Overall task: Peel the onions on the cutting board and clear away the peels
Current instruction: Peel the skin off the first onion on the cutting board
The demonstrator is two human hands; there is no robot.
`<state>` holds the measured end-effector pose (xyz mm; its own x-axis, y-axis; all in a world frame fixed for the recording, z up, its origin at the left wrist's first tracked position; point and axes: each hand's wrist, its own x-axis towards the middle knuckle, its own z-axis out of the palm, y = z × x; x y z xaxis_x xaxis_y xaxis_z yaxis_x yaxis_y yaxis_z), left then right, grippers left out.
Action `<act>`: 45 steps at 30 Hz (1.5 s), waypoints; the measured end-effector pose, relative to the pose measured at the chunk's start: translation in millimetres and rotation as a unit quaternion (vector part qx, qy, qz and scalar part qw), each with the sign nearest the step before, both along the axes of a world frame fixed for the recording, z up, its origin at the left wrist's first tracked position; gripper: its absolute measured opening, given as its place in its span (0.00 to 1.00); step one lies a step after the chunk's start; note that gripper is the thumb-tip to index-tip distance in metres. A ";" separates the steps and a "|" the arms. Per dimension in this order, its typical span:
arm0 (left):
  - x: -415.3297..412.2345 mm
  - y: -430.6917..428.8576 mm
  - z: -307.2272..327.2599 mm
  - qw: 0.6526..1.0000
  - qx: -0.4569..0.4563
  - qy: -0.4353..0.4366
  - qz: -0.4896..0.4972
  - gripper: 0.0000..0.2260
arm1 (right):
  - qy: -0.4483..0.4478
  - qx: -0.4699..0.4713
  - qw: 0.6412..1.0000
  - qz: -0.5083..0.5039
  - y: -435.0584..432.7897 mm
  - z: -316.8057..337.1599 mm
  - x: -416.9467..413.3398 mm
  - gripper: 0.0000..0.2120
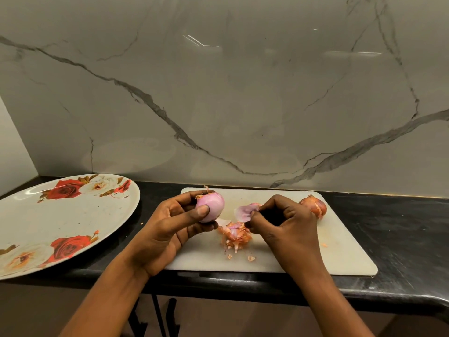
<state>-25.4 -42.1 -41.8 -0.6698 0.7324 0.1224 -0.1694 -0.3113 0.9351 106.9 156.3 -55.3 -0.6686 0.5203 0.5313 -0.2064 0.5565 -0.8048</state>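
My left hand [170, 224] holds a pink, mostly peeled onion [211, 207] above the left part of the white cutting board [340, 249]. A scrap of dry skin still clings to its top. My right hand [289, 222] pinches a pale pink strip of peel [245, 211] just right of that onion. Below the two hands, a heap of orange-brown peels [234, 235] lies on the board, with a few small flakes [251, 258] in front of it. An unpeeled brown onion [314, 206] rests at the board's far right corner.
A large oval plate with red and white roses [29, 222] sits on the black counter [401, 234] to the left of the board. A marble wall rises right behind. The counter's front edge runs just below the board.
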 end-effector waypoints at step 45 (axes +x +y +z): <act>-2.7 -1.4 -5.7 0.993 -0.033 0.105 -0.042 0.28 | -0.016 0.050 0.999 -0.011 -1.4 -4.8 -2.3 0.04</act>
